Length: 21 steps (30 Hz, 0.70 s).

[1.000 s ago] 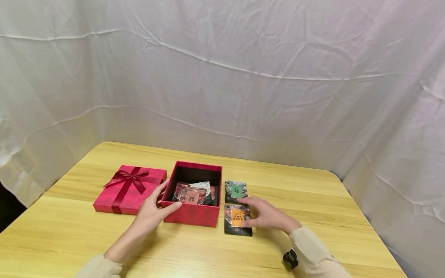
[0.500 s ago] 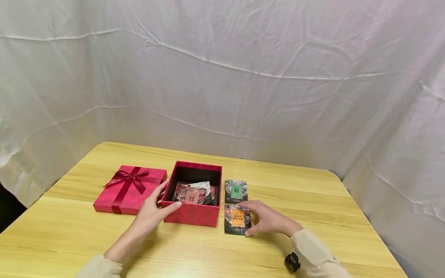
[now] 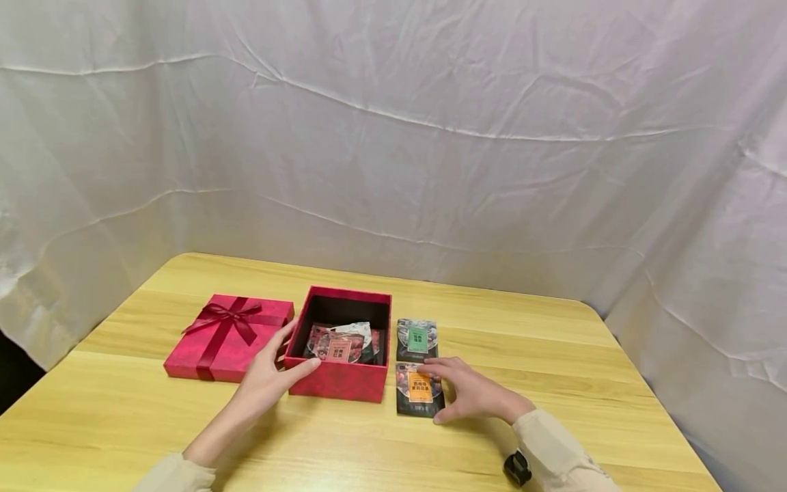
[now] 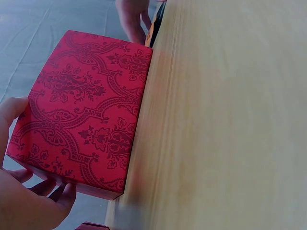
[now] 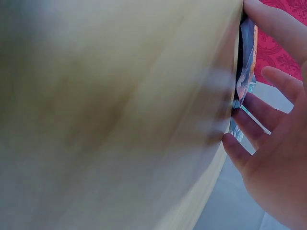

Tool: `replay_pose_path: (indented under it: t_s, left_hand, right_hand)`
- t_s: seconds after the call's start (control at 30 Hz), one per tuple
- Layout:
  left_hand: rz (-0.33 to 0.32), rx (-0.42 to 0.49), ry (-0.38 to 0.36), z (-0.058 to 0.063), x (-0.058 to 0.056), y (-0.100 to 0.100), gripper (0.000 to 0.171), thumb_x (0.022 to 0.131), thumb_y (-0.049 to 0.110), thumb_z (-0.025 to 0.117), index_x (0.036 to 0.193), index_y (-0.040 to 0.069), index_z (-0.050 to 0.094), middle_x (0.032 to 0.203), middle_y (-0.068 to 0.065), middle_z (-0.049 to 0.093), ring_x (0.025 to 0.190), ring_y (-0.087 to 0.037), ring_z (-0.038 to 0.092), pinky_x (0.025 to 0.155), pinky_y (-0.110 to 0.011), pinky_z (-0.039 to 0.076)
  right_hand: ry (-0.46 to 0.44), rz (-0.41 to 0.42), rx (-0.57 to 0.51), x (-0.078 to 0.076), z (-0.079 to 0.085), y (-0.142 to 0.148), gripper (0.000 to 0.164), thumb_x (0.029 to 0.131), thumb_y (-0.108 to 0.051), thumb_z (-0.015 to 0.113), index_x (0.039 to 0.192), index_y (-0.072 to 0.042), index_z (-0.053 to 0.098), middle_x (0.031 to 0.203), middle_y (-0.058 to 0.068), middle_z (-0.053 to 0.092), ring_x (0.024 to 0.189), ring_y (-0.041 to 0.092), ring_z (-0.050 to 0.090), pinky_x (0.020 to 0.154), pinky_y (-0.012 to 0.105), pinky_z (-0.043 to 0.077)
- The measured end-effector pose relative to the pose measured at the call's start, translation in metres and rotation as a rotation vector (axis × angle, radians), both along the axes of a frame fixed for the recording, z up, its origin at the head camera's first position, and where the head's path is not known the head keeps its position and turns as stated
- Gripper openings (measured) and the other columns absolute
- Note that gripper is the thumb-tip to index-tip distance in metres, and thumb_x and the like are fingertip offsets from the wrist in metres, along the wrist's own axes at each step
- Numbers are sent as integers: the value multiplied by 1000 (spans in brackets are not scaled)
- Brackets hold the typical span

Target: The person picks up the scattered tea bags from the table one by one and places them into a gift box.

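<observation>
In the head view a red patterned gift box (image 3: 338, 380) stands uncovered on the table. My left hand (image 3: 270, 372) holds its near left corner, thumb at the front rim and fingers along the left side. The left wrist view shows the box's front wall (image 4: 81, 115) large. To the right of the box lie two dark flat packets, one with a green label (image 3: 417, 338) and, nearer me, one with an orange label (image 3: 420, 389). My right hand (image 3: 473, 393) spans the orange-labelled packet, fingers over its upper part, thumb at its lower right corner. Its fingers (image 5: 266, 110) look loosely extended in the right wrist view.
Several packets, the front one with a pink label (image 3: 339, 350), lie inside the box. To its left rests the red lid (image 3: 193, 348) with a dark red ribbon bow (image 3: 230, 314). A black device (image 3: 518, 467) sits at my right wrist. White cloth (image 3: 393, 137) hangs behind the wooden table (image 3: 522, 328).
My right fingers have slid from the green-labelled packet down onto the orange-labelled one. The thumb has moved toward me, to that packet's lower right corner. My left hand has stayed put.
</observation>
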State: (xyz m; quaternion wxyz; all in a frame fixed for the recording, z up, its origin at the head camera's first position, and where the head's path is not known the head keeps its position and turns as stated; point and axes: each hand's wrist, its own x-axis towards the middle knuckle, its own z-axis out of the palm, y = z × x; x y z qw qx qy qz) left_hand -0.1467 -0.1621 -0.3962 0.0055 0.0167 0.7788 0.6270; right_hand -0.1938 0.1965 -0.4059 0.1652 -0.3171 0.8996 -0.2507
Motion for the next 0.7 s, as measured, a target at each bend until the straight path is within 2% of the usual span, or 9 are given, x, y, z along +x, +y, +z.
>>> replay_pose_path:
  t_s: [0.27,0.7]
  left_hand:
    - [0,-1,-3,0,1,1,82,87,23,73,154,13,25,149,-19,35,121,-36,49,87,-35,48]
    - [1,-1,4,0,1,0,82,87,24,73,154,14,26,149,-18,35,122,-36,48,88,-37,48]
  right_hand:
    - [-14,-28,-29,1,3,1,84,72,-26,83,145,-14,45,150,19,32,134,41,30,97,69,29]
    - [10,-30,-50,-1,8,3,84,72,-27,83,146,-13,44,150,23,31,133,45,30,94,71,29]
